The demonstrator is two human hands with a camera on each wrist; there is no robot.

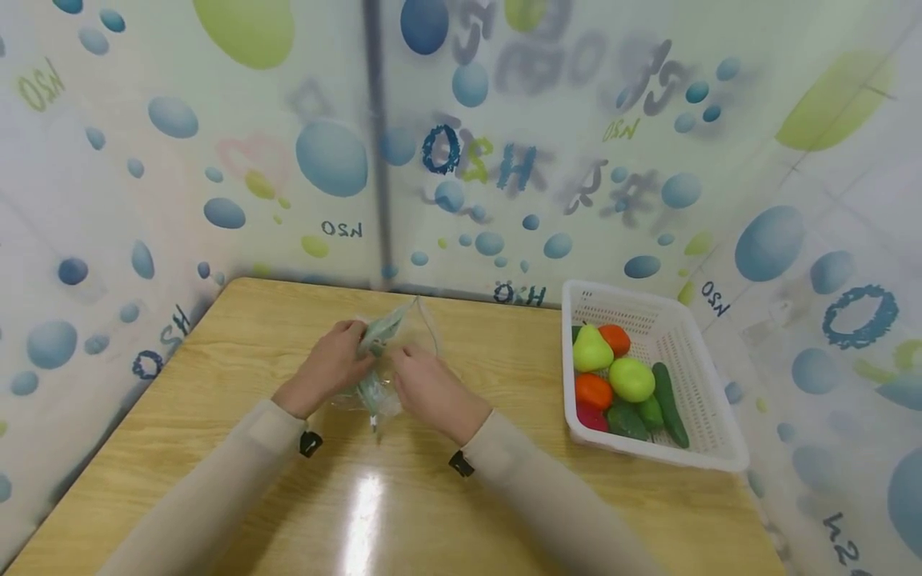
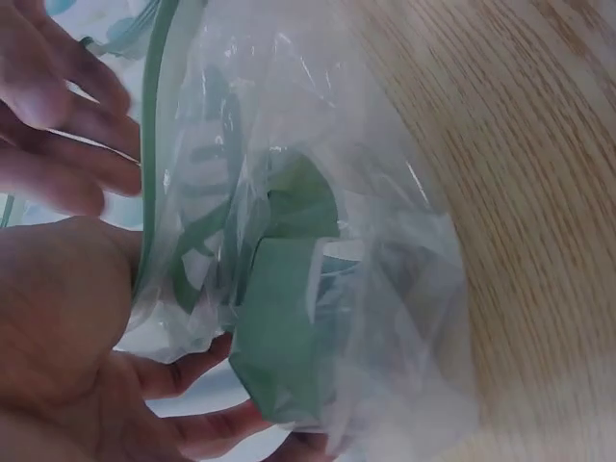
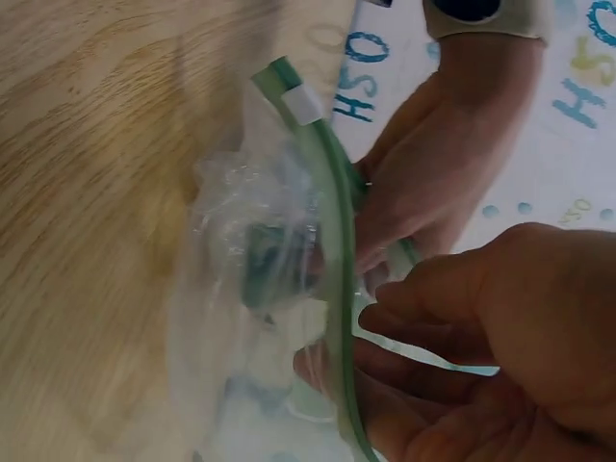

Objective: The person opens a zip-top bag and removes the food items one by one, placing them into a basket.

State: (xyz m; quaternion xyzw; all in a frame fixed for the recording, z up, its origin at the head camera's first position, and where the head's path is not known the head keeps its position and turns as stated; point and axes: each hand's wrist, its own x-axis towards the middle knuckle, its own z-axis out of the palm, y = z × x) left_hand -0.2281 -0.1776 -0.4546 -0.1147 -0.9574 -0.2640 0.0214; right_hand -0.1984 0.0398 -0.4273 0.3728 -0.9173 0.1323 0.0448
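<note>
Both hands meet over the middle of the wooden table [image 1: 238,376] around a clear plastic zip bag [image 1: 378,360] with a green seal strip and a white slider. My left hand [image 1: 334,360] grips the bag's left side, fingers curled on the film. My right hand [image 1: 425,384] pinches the right side near the seal. In the left wrist view the crumpled bag [image 2: 318,279] shows green print or contents inside, beside the left fingers [image 2: 192,375]. The right wrist view shows the green seal strip [image 3: 332,241] with its slider and the right fingers [image 3: 404,318] on it.
A white slotted basket [image 1: 706,384] stands at the table's right, holding toy produce: a pear [image 1: 591,348], tomatoes, a green apple [image 1: 631,378], cucumbers. Bubble-patterned curtain walls close in the table on three sides. Bare tabletop lies near the front edge.
</note>
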